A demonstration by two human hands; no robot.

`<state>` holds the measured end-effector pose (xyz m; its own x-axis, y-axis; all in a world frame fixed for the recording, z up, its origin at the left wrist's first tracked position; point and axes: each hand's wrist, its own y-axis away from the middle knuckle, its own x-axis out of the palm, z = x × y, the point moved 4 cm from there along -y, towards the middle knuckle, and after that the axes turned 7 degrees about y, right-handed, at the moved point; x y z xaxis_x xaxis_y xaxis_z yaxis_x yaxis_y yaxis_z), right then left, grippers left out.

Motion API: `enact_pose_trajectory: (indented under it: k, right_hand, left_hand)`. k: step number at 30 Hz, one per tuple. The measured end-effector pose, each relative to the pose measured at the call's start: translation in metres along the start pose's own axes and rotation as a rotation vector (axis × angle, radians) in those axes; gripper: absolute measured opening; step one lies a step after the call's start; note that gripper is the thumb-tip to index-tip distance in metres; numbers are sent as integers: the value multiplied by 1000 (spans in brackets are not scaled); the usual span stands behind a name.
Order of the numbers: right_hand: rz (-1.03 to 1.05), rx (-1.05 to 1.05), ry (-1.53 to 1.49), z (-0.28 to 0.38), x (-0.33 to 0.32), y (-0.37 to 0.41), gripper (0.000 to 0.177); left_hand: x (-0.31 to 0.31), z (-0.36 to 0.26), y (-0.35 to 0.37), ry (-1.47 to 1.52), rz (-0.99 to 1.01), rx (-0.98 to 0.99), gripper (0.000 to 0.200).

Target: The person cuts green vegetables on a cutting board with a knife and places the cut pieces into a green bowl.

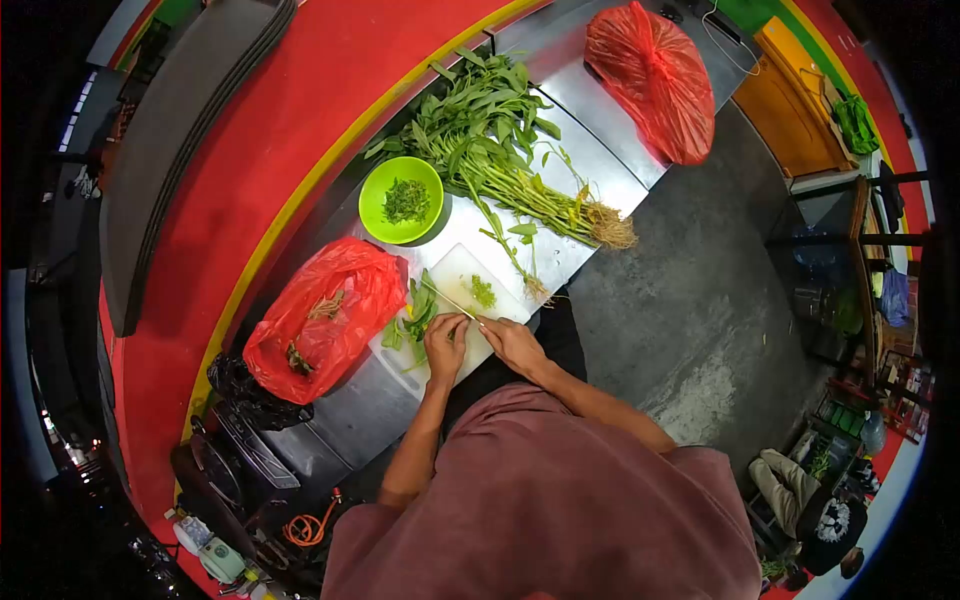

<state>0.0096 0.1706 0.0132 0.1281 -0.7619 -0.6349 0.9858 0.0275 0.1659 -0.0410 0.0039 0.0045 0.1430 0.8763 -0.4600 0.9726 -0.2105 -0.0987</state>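
A white cutting board (463, 262) lies on the metal table in front of me. My right hand (512, 343) is closed on the handle of a knife (450, 300), whose thin blade points up and left across the board. Fingers bent, my left hand (445, 345) presses on green leafy stems (420, 310) at the board's left side. Chopped green pieces (483, 292) form a small pile right of the blade. Beyond the board, a lime-green bowl (375, 217) holds chopped greens (406, 201). A large bundle of leafy stems with roots (500, 170) lies behind and right of the board.
An open red plastic bag (350, 265) with scraps stands left of the board, beside a black bag (255, 400). A tied red bag (655, 85) sits at the table's far end. A stove (235, 450) is at lower left. Another person (785, 485) is at lower right.
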Motion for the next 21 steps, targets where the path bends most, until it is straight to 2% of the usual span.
enact_pose_trajectory:
  k: [8,11,18,21]
  right_hand:
    - [-22,-40,12,-1,9,-8,32]
    - [-27,-56,-42,-4,8,-4,32]
    - [-11,-8,39,-1,5,-2,33]
    - [-11,-13,52,-1,5,-5,33]
  left_hand:
    - [0,-4,2,-12,-7,51,11]
    - [-1,-4,0,-3,11,12,10]
    - [3,6,3,-37,-2,19,12]
    - [3,-1,3,-81,8,77,13]
